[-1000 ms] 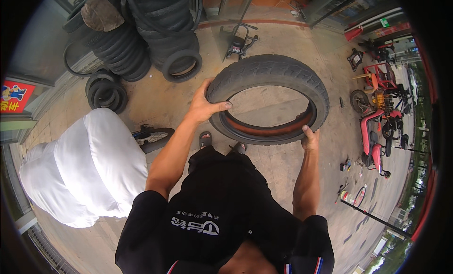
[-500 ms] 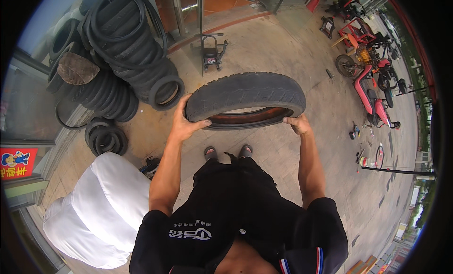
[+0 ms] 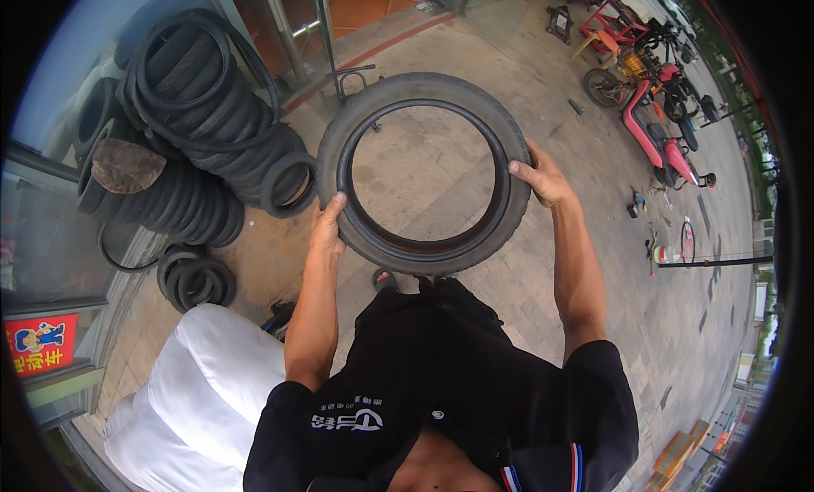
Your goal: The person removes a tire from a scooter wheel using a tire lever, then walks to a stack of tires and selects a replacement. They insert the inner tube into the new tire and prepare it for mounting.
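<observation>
A black rubber tire [image 3: 428, 89] is held up in front of me, its round opening facing me so the paved ground shows through. My left hand [image 3: 329, 225] grips its left side, the thumb laid over the sidewall and the fingers behind the tread. On the opposite side my right hand [image 3: 543, 177] holds the rim of the rubber, thumb on the sidewall, most fingers hidden behind. Both arms reach forward, and the tire hangs clear of the ground above my feet.
Stacked used tires [image 3: 199, 123] lean at the left beside the glass front, with smaller loose tires [image 3: 195, 276] near them. A white covered bulk [image 3: 199, 390] lies close on my left. At the right stand a pink scooter [image 3: 653, 136] and scattered tools [image 3: 636, 205].
The tire has turned from nearly edge-on, tread showing, to facing me with its full ring visible. My left hand has shifted lower on it, while my right hand has moved up.
</observation>
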A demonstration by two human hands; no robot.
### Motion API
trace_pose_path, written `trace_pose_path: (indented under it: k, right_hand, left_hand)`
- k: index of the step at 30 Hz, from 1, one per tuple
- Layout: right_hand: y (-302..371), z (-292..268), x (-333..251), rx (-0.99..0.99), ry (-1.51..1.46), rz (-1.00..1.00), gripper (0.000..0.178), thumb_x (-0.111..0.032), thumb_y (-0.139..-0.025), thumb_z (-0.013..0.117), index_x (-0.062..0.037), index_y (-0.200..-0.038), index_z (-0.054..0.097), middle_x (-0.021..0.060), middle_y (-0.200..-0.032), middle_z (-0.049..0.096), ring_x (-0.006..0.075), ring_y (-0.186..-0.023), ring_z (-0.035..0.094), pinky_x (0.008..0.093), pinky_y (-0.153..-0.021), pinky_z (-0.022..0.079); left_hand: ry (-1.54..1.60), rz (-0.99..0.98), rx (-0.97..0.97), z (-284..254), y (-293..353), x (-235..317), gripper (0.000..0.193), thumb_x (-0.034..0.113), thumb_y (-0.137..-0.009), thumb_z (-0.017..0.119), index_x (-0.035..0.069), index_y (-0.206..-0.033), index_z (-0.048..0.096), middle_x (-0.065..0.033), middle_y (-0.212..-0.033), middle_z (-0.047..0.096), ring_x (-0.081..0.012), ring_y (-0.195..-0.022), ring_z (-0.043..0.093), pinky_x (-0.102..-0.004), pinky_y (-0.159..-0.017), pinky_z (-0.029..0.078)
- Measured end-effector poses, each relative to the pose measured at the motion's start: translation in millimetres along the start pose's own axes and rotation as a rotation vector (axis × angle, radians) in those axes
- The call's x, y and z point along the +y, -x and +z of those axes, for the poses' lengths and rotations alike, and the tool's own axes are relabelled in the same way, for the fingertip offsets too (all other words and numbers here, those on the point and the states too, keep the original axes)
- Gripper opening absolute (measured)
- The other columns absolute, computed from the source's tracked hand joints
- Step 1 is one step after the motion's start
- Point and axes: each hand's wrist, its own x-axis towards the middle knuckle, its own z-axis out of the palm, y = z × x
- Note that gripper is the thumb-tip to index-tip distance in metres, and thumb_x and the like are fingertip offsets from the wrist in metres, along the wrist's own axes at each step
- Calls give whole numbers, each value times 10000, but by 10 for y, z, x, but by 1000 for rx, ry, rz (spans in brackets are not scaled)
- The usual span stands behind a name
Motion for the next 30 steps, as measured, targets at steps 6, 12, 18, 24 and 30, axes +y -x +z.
trace_pose_path:
  k: [6,12,18,24,30]
  right_hand:
    - [65,169,-235,71,87,51,868,-240,-742,830,53,-1440,405,190,-1325,565,289,-1222,531,383,-1064,397]
    - [10,282,-327,153,95,49,816,-186,-747,820,96,-1398,417,192,-1198,632,263,-1086,610,355,-970,469]
    - [-1,352,-402,175,193,28,742,-183,-751,806,106,-1342,463,176,-1113,659,244,-1007,635,345,-920,492]
    - [-15,359,-639,127,295,89,724,-197,-743,810,108,-1313,484,179,-1081,668,247,-957,651,350,-879,509]
    - [-38,238,-608,40,105,139,794,-278,-754,807,102,-1360,460,213,-1178,638,271,-1050,630,362,-939,488]
  left_hand:
    - [-13,95,-30,7,-2,2,746,282,-815,798,-61,-1369,436,-186,-1264,595,-305,-1105,619,-440,-977,520]
    - [-83,106,67,59,20,28,747,296,-809,803,-66,-1359,451,-192,-1240,610,-303,-1097,624,-435,-968,520]
    - [-129,90,137,138,76,99,732,301,-806,806,-63,-1345,469,-196,-1238,615,-300,-1077,635,-429,-932,542]
    - [-106,-9,139,173,122,64,715,308,-808,802,-59,-1333,485,-193,-1224,627,-299,-1071,646,-430,-916,555]
    - [25,-66,94,131,102,23,640,339,-826,777,-44,-1274,529,-158,-1100,656,-284,-955,671,-441,-828,584]
